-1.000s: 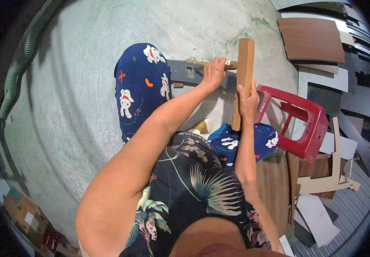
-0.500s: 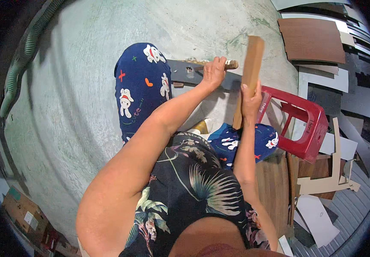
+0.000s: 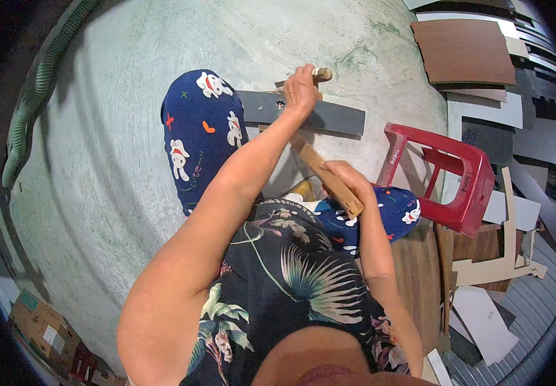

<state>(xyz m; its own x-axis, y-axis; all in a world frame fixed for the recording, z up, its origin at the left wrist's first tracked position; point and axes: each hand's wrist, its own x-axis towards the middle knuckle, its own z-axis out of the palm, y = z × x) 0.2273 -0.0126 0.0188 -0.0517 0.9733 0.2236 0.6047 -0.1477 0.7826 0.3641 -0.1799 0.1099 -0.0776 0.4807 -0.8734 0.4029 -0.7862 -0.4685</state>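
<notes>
My left hand is closed around a chisel, its rounded wooden handle end showing on the right. Only a short piece of the blade peeks out left of the fingers. Beneath and just nearer lies a long dark grey board, with a small rough pale spot on its surface. My right hand grips a rectangular wooden bar above my right knee. The bar slants, its far end toward the grey board and its near end toward my lap.
A red plastic stool lies tipped over at the right. Beyond it are stacked offcuts, including a brown panel and a cream frame piece. A ribbed hose runs along the far left, and a cardboard box stands at lower left.
The wooden bar has swung from pointing away to slanting left, and my right hand has come nearer and left. My left hand and the chisel have shifted left and farther away, lifted off the board.
</notes>
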